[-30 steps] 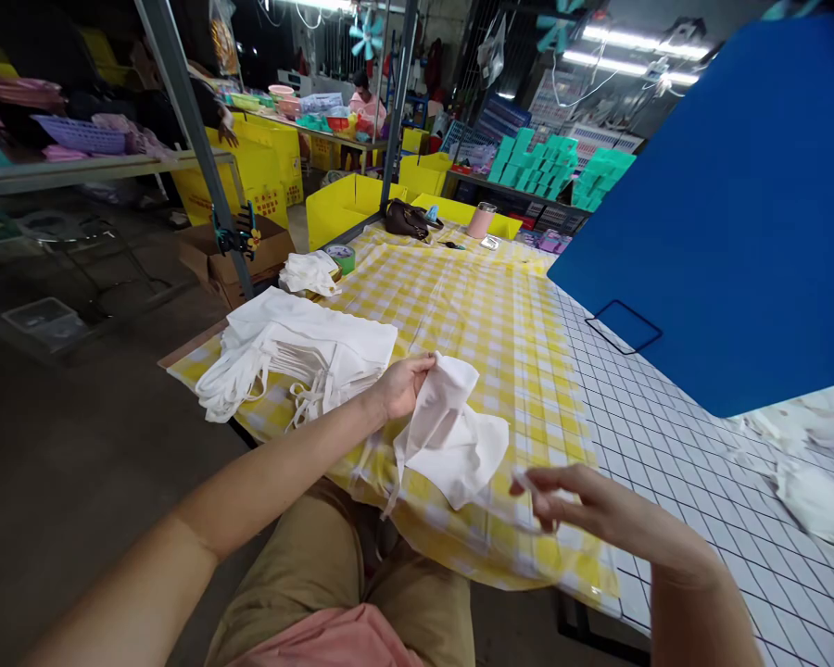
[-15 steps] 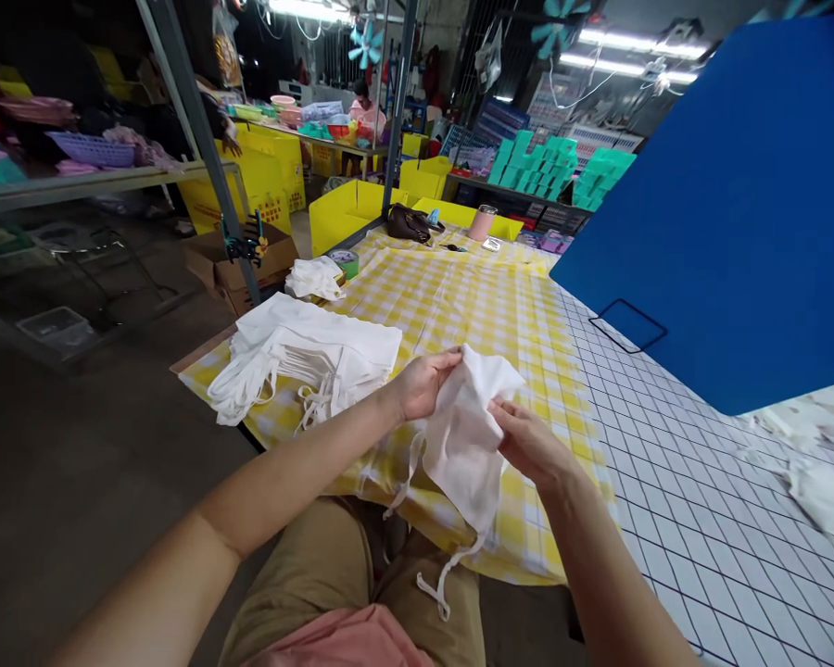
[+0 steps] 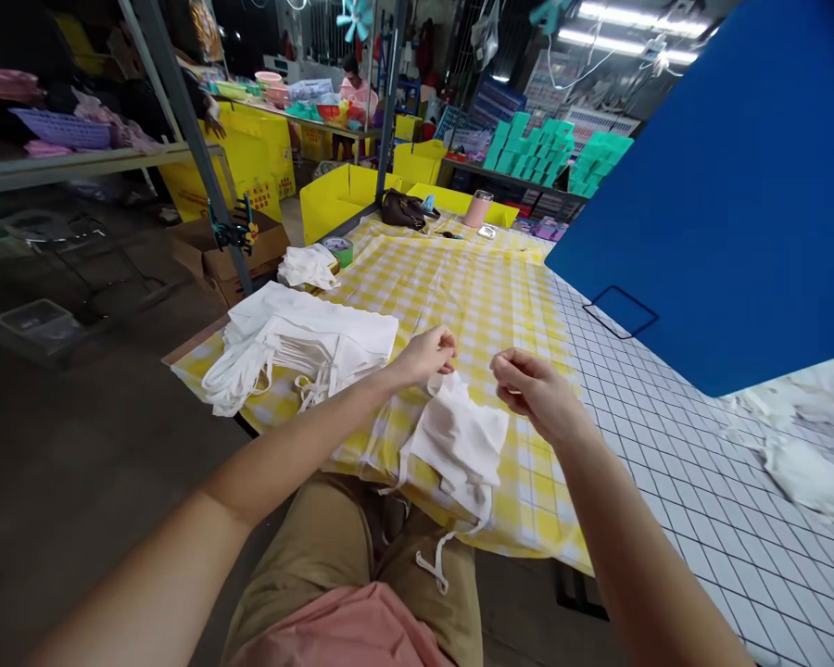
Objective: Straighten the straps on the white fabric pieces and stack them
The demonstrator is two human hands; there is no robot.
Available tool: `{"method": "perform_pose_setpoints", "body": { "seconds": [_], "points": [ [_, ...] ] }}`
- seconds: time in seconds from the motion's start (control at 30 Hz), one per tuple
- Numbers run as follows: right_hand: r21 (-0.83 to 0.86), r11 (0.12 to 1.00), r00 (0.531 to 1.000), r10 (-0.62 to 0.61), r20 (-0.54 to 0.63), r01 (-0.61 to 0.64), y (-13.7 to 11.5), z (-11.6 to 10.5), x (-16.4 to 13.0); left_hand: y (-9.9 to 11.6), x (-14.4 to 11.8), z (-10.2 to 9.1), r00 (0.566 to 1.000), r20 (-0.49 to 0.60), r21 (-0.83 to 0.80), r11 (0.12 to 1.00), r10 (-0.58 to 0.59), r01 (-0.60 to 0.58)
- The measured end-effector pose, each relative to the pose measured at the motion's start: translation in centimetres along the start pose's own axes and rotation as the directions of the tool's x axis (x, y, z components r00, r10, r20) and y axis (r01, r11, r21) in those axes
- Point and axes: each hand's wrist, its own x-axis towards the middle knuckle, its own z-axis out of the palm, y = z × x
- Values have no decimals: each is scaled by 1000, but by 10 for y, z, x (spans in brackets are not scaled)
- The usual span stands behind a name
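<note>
A crumpled white cloth piece with thin ties [image 3: 459, 440] lies on the yellow checked tablecloth [image 3: 451, 292], one tie hanging over the front edge. Just above its far end is my left hand [image 3: 427, 354], fingers curled closed. My right hand [image 3: 534, 387] is held to the right of the cloth, apart from it, thumb and fingers pinched together. Whether either hand pinches something small, such as a thread, I cannot make out. Left of my left hand sits a stack of flat white cloth pieces [image 3: 320, 324] with looped ties bunched at its near side.
Beyond the stack are a small white cloth heap [image 3: 308, 266] and a green tape roll [image 3: 338, 250]. A dark bag [image 3: 403, 210] and a pink cup [image 3: 477, 209] stand at the far end. On the right are a gridded white surface [image 3: 639, 417] and a big blue panel [image 3: 709, 204].
Both hands have let go of the white cloth piece, which now lies on the tablecloth. My right hand has moved slightly up and away from my left. The view has shifted a little.
</note>
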Motion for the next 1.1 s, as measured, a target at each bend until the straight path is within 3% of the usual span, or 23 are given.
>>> {"method": "perform_pose_setpoints", "body": {
  "seconds": [0.1, 0.2, 0.37, 0.47, 0.63, 0.77, 0.97, 1.1],
  "points": [
    [-292, 955, 993, 14, -116, -48, 17, 6, 9, -10, 5, 9, 987, 61, 232, 959, 151, -161],
    [-527, 833, 970, 44, -237, -167, 47, -1, 9, -29, -6, 18, 928, 243, 414, 836, 281, -361],
    [-613, 734, 956, 228, -182, -292, 90, -14, -9, -46, -17, 38, 888, 420, 564, 714, 186, -416],
    [-600, 759, 964, 245, -99, -255, 98, -12, -18, -48, -12, 49, 878, 464, 583, 704, 121, -405],
    [-404, 909, 994, 102, -28, -104, 84, -12, -24, -36, -6, 44, 934, 333, 451, 848, 129, -278],
    [-299, 954, 988, -75, -135, 31, 65, -13, -25, -18, 0, 21, 955, 279, 200, 966, 102, -162],
    [-17, 987, 982, -163, -95, 162, 29, -3, -22, 16, 1, -8, 895, 410, -39, 984, 176, -176],
    [-26, 988, 987, -153, -52, 152, 5, 7, -18, 38, -8, -14, 795, 583, -144, 984, 170, -105]
  ]
}}
